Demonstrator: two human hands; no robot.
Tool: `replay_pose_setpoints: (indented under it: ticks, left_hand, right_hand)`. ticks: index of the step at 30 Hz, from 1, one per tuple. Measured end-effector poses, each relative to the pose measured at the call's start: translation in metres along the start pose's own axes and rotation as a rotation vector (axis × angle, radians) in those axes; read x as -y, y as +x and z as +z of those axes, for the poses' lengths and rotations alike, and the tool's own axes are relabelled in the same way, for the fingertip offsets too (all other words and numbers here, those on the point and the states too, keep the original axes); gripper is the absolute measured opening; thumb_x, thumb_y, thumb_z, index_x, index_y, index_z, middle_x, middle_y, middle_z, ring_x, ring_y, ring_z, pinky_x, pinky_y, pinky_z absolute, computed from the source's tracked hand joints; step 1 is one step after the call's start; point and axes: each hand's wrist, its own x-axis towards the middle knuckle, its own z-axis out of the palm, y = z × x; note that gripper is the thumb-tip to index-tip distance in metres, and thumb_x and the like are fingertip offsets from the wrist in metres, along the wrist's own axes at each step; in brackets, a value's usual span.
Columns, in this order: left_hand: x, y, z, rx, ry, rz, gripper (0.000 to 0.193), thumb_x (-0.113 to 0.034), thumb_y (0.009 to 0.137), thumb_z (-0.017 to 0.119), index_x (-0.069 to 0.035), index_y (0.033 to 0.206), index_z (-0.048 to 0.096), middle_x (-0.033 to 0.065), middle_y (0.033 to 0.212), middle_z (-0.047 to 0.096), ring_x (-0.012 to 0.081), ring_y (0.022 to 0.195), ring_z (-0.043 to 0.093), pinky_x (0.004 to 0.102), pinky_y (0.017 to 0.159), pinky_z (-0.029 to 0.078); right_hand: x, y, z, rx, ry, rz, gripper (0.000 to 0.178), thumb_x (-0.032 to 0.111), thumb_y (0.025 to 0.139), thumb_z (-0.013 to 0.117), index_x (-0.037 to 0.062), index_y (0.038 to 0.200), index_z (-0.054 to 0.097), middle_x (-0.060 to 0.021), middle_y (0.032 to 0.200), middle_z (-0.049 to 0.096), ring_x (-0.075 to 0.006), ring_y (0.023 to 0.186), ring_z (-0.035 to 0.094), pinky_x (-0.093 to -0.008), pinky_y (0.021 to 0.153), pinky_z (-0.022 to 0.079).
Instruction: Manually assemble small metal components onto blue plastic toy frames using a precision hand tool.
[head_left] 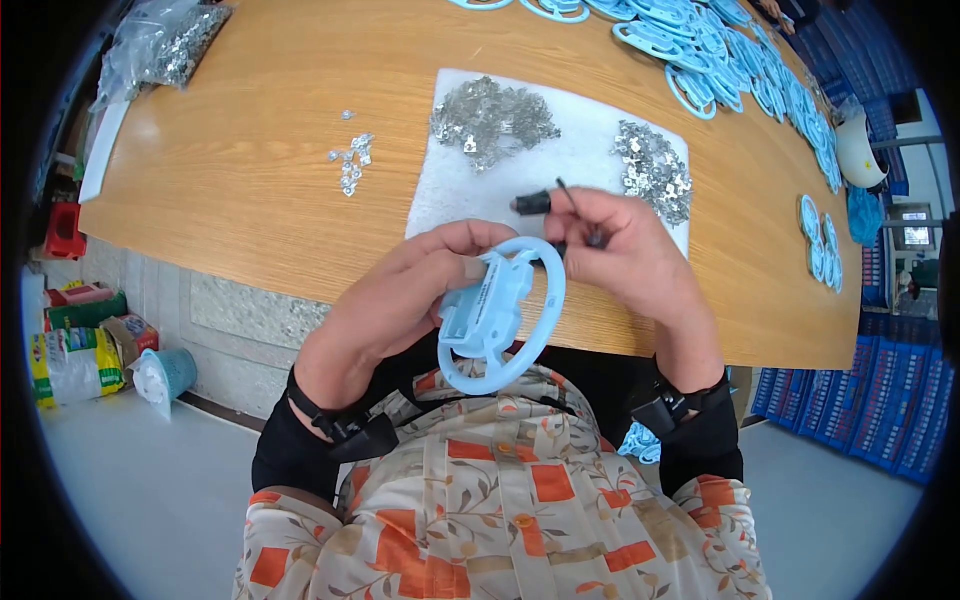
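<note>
- Left hand: closed round the upper left side of a pale blue wheel, thumb on its hub near the top.
- Wheel: held in the air at the bench's near edge, tilted, top toward the mat, lower rim over the lap. Hub is a raised block with a printed strip; the side facing the wearer shows a box-like recess.
- Right hand: fingers drawn together in a narrow pinch on a thin dark tool, just beyond the wheel's upper right rim. Tool's working end cannot be made out. Black cap at the index fingertip.
- White mat: lies on the wooden bench, beyond both hands. Carries two heaps of small metal clips: left heap the broader, right heap near the mat's right edge.
- Loose clips: scattered on bare wood, left of the mat.
- Clear bag: far left corner, metal pieces inside.
- Wheel pile: far right, similar blue wheels overlapping along the bench edge.
</note>
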Motion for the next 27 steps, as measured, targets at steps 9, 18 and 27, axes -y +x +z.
replay_pose_setpoints:
  ticks: [9,18,27]
  left_hand:
    - [0.002,-0.019,-0.015,-0.001,0.158,0.195,0.038,-0.005,0.092,0.060,-0.001,0.129,0.052,0.0021,0.111,0.063,0.0055,0.099,0.061,0.0229,0.084,0.052]
    - [0.001,-0.046,-0.029,-0.048,0.216,0.228,0.038,-0.006,0.092,0.061,0.000,0.128,0.052,0.0022,0.106,0.063,0.0058,0.094,0.060,0.0229,0.083,0.052]
    - [0.002,-0.060,-0.041,-0.074,0.217,0.225,0.040,-0.005,0.092,0.061,-0.002,0.131,0.051,0.0039,0.112,0.065,0.0088,0.102,0.062,0.0259,0.088,0.053]
  right_hand:
    - [0.008,0.055,0.039,-0.211,-0.570,-0.281,0.022,0.009,0.081,0.067,0.0040,0.102,0.066,-0.0159,0.088,0.065,-0.0337,0.078,0.066,-0.0401,0.071,0.053]
    - [0.032,0.127,0.086,-0.098,-0.850,-0.549,0.019,0.013,0.084,0.064,0.0076,0.101,0.070,-0.0122,0.094,0.066,-0.0346,0.089,0.066,-0.0454,0.077,0.053]
    - [0.044,0.142,0.101,-0.011,-1.167,-0.425,0.022,0.017,0.083,0.064,0.0114,0.103,0.071,-0.0096,0.096,0.066,-0.0339,0.091,0.065,-0.0459,0.078,0.053]
